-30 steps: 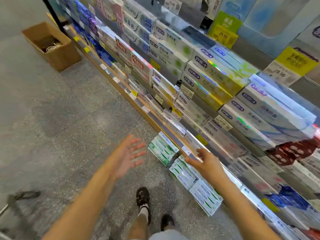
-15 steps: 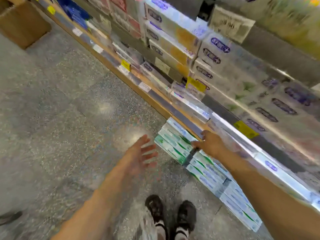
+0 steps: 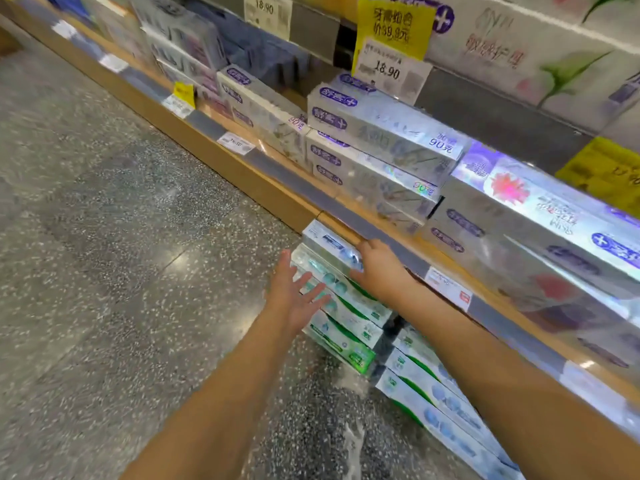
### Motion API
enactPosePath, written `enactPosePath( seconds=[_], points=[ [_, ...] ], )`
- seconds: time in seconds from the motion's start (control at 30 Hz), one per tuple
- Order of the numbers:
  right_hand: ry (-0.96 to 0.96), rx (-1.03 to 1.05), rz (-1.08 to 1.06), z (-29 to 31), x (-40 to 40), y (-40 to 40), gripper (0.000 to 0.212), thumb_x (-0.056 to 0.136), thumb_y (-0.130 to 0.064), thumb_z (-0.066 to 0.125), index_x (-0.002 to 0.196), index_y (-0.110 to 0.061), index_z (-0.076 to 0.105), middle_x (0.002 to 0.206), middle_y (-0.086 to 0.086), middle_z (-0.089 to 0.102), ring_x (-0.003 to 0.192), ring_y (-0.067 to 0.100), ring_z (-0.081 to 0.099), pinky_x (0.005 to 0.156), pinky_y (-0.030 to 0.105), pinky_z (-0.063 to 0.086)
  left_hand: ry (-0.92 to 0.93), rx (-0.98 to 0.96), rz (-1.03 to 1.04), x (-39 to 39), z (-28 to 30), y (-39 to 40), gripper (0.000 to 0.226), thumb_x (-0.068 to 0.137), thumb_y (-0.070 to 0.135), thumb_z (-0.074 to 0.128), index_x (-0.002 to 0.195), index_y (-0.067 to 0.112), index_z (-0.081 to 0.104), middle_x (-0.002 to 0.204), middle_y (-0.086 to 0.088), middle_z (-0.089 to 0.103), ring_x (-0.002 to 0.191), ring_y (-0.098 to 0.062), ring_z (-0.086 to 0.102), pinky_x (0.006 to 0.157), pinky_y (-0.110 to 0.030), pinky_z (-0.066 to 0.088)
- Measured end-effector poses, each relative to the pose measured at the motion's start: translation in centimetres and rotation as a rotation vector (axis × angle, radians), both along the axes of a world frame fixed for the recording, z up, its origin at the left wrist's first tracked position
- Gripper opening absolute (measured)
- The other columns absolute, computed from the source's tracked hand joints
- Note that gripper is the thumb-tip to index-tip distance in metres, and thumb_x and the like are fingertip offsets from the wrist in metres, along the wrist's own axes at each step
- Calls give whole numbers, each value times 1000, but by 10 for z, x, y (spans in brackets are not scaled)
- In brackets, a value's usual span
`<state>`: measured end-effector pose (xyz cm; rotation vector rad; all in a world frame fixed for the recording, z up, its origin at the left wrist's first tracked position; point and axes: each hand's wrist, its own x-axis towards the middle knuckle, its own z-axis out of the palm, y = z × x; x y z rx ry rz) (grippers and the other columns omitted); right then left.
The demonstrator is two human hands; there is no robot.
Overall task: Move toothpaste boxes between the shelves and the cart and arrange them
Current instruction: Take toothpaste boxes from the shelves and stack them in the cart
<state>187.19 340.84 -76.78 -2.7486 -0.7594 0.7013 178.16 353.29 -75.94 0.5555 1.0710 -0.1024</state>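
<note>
Head view: left hand (image 3: 294, 299) is spreading straight fingers (image 3: 285, 268) just beside the green toothpaste boxes (image 3: 341, 306) stacked on the floor (image 3: 121, 237) under the shelf (image 3: 277, 195); right hand (image 3: 379, 268) is curling its fingers over the top box.

A shop aisle is shown. Above the hands, a low wooden shelf (image 3: 242, 174) is stacked with boxed toothpaste (image 3: 381, 133), price labels (image 3: 235, 143) are clipped to its edge, yellow promotional tags (image 3: 391, 27) are hung higher up, and speckled stone flooring (image 3: 104, 237) is seen alongside.
</note>
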Motion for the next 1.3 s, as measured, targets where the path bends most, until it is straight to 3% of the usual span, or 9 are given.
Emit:
enactPosePath(
  seconds=[0.23, 0.57, 0.93, 1.07, 1.13, 1.17, 1.2, 1.23, 1.3],
  points=[
    [-360, -112, 94, -40, -22, 21, 38, 97, -19, 41, 131, -2, 39, 127, 15, 45, 115, 29, 41, 97, 34, 32, 175, 220, 108, -2, -59, -11, 37, 91, 45, 50, 112, 15, 57, 94, -5, 53, 62, -15, 46, 52, -24, 41],
    [-255, 41, 19, -58, -34, -2, 61, 88, 0, 45, 144, -16, 25, 155, 9, 19, 121, 36, 37, 100, 42, 32, 246, 103, -211, -24, -37, -33, 41, 97, 40, 46, 115, 4, 49, 111, -14, 52, 119, -34, 50, 84, -47, 41],
    [89, 254, 39, -63, -67, -5, 75, 83, -23, 67, 146, -15, 26, 134, 10, 37, 124, 27, 36, 100, 34, 37, 120, -35, -73, -23, -46, -35, 105, 70, 87, 37, 137, 6, 44, 139, -16, 47, 126, -37, 45, 100, -55, 37],
    [124, 322, 86, -67, -82, 7, 70, 82, -24, 68, 141, -8, 35, 130, 11, 43, 121, 27, 41, 98, 34, 38, 110, 44, 123, -25, -43, -44, 62, 84, 68, 47, 117, 16, 59, 98, -14, 58, 93, -21, 58, 79, -32, 49],
    [146, 306, 104, -66, -88, 10, 65, 82, -27, 68, 136, -7, 39, 127, 11, 44, 118, 25, 43, 93, 31, 37, -78, -133, 266, -33, -48, -37, 83, 91, 54, 50, 142, 1, 10, 98, -29, 51, 110, -23, 53, 92, -24, 44],
    [186, 299, 113, -64, -90, 11, 64, 81, -28, 69, 134, -7, 41, 126, 10, 44, 117, 25, 43, 92, 31, 37, -206, 100, 114, -45, -46, -38, 113, 83, 60, 58, 69, 47, -54, 105, -32, 51, 113, -28, 51, 95, -28, 45],
    [243, 301, 125, -61, -90, 10, 62, 81, -29, 70, 133, -7, 44, 126, 10, 45, 116, 24, 45, 91, 30, 38, -224, 92, 71, -44, -55, -41, 17, 72, 61, 69, 83, 49, 62, 105, -27, 55, 108, -30, 54, 86, -34, 50],
    [313, 307, 135, -58, -91, 9, 60, 81, -30, 70, 132, -8, 47, 127, 8, 47, 116, 23, 47, 91, 29, 39, -3, -99, 56, -42, -65, -36, 78, 73, 57, 70, 128, 6, 45, 102, -20, 58, 102, -29, 56, 76, -39, 51],
    [419, 343, 103, -52, -89, 5, 56, 84, -34, 68, 132, -10, 51, 129, 4, 53, 116, 19, 52, 92, 25, 41, 19, -79, 107, -61, -79, -25, 48, 88, 48, 58, 109, 5, 59, 92, -16, 64, 93, -29, 59, 63, -39, 54]
  ],
)
